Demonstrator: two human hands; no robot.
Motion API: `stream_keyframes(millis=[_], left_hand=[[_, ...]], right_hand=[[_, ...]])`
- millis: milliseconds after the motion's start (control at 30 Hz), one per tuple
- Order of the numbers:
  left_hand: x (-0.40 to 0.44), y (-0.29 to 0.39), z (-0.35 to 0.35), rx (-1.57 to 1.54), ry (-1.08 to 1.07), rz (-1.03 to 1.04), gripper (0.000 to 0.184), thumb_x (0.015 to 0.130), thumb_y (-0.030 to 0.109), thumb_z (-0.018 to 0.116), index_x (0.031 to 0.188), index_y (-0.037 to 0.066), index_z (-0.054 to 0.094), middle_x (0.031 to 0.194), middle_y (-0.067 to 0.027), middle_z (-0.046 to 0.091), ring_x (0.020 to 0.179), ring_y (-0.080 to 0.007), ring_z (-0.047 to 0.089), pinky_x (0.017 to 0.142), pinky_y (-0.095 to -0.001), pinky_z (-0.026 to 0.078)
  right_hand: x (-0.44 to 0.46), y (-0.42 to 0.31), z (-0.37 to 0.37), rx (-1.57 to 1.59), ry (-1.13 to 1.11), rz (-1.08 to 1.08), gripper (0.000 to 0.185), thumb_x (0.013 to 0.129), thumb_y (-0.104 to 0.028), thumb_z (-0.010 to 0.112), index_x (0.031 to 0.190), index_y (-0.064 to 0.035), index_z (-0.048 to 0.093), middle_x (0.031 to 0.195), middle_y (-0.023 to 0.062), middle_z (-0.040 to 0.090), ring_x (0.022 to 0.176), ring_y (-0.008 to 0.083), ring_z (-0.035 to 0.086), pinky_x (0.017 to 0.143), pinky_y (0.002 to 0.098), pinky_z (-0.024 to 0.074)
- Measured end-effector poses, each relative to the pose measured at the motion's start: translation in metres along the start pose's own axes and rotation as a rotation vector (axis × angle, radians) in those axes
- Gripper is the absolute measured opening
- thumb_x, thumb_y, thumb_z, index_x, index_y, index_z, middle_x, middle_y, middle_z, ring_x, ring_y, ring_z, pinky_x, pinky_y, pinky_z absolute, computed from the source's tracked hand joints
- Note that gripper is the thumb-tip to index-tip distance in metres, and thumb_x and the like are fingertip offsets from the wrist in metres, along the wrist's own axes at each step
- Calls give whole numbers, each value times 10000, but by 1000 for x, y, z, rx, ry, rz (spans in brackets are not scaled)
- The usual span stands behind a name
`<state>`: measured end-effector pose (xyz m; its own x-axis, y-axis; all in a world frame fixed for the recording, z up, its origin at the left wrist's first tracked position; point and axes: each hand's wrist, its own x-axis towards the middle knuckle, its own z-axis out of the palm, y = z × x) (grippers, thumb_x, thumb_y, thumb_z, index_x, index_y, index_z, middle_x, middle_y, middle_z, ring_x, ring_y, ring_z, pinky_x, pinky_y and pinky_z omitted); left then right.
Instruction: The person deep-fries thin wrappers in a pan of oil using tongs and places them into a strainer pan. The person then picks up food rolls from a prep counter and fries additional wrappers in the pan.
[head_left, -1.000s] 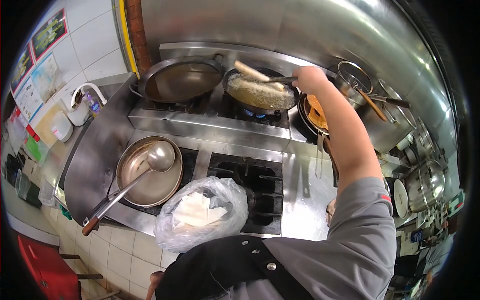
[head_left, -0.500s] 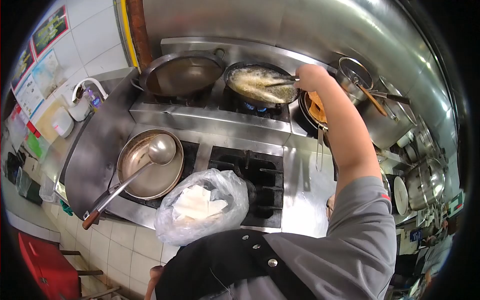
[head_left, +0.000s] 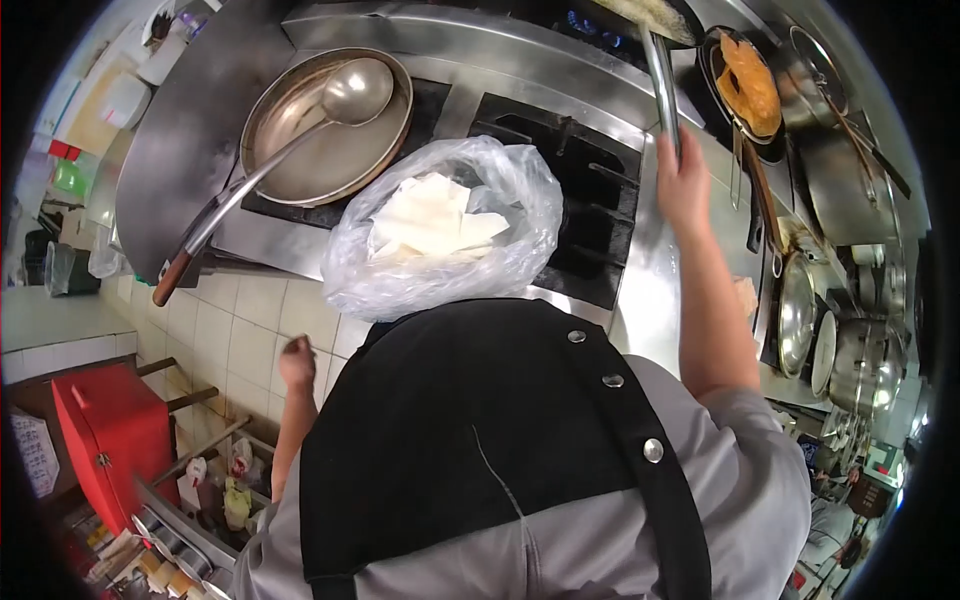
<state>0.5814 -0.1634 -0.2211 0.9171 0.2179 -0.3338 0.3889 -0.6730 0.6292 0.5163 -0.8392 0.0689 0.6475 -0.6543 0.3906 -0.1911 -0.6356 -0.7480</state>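
My right hand (head_left: 684,182) is closed around the end of a long metal utensil (head_left: 662,90), which looks like tongs. Its far end reaches the frying wok (head_left: 660,14) at the top edge, where pale bubbling oil shows in part. My left hand (head_left: 297,362) hangs low at my left side, fingers curled, with nothing visible in it. An open clear plastic bag (head_left: 350,265) with flat white sheets (head_left: 430,215) inside stands at the front of the stove. Left of the bag, a metal ladle (head_left: 357,92) rests in a wide pan (head_left: 325,160).
Orange-brown fried pieces (head_left: 748,88) lie in a strainer over a dark pan at the upper right. Blue flame (head_left: 590,28) burns below the wok. Pots and lids (head_left: 797,315) line the right side. A red cabinet (head_left: 120,430) is at the lower left.
The view has tilted down, so the stove sits higher in it. My right hand has drawn back from the wok toward me with the utensil. My left hand now shows more fully.
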Motion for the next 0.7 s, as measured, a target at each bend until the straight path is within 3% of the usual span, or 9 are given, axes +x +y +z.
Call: stream_keyframes(millis=[67,100,133,200,300,433,467,567,700], left_hand=[[9,41,-34,-174,212,82,252,953,225,568,953,-11,655,823,-74,675,708,-156,640,671,-321,506],[19,58,-48,-216,299,80,228,976,227,546,901,36,644,749,-4,610,649,-121,547,611,-285,466],[30,73,-61,-477,312,28,196,982,224,542,919,57,623,759,0,591,637,-86,514,588,-252,435],[27,117,-90,-412,410,158,185,988,223,552,933,59,617,770,3,579,655,-67,501,580,-228,411],[12,172,-104,-532,481,328,182,1004,213,548,946,53,612,799,6,577,680,-62,501,587,-219,401],[-33,256,-89,-785,270,617,144,1017,153,543,963,42,618,849,2,607,705,-55,510,602,-202,405],[-55,284,-80,-686,287,617,120,1004,132,558,993,36,629,891,-14,637,730,-68,556,617,-212,437],[-72,315,-57,-360,-8,751,95,951,110,624,980,25,656,928,-46,673,763,-116,621,652,-253,489],[-106,376,-35,72,-131,1111,228,851,189,719,1006,28,681,1012,-123,687,938,-297,644,821,-390,521]], right_hand=[[-44,38,-5,-166,31,-102,522,965,-262,614,1351,63,483,1202,273,623,1063,378,639,938,398,490],[-64,56,-11,-285,41,-102,508,964,-256,608,1350,52,486,1174,259,627,1025,376,644,916,405,498],[-80,65,-20,-407,53,-99,495,964,-249,602,1348,42,489,1146,245,630,988,374,649,895,412,506],[-103,60,-40,-516,10,88,477,947,-249,615,1330,16,513,1089,218,630,943,361,648,839,427,517],[-116,107,-60,-636,39,55,474,930,-269,624,1313,-5,533,1040,196,631,890,349,641,788,444,516],[-106,130,-62,-697,5,179,506,931,-307,618,1323,0,531,1105,232,613,924,384,633,821,455,512],[-101,135,-64,-747,-22,218,523,936,-325,616,1330,6,528,1134,258,601,951,400,629,848,454,508],[-96,148,-68,-864,2,143,533,918,-331,642,1322,2,542,1104,242,609,973,392,624,854,449,508],[-93,128,-70,-868,16,-115,483,910,-297,664,1293,-17,572,1063,201,615,953,351,633,836,426,520]])
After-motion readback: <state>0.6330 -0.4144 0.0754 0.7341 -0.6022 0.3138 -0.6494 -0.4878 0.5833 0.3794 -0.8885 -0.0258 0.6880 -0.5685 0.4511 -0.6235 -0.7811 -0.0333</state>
